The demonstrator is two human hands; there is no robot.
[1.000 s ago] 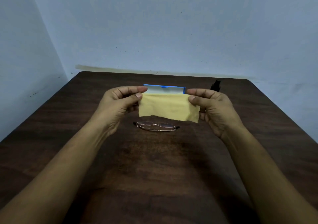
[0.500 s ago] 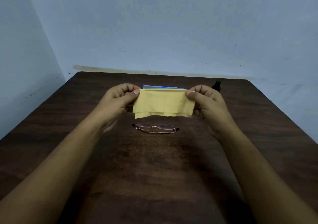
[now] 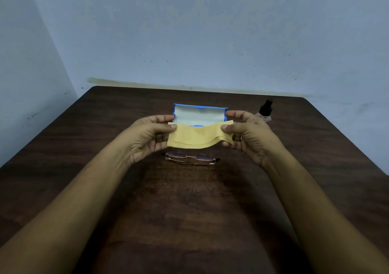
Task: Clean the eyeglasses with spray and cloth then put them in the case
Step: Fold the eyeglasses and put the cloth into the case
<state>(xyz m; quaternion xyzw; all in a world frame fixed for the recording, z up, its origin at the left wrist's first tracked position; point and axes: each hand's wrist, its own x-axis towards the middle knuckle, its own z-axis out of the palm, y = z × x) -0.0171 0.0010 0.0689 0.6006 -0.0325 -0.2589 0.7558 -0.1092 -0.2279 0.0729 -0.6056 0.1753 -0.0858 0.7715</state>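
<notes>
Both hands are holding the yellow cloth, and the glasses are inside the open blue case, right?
Not quite. The left hand and right hand do hold the yellow cloth, and the blue case is open, but the glasses are not inside it. The head view shows them lying on the table, nearer the person than the case.

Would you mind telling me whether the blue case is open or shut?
Open. The case has its lid raised, with the pale lining showing, just behind the cloth.
</notes>
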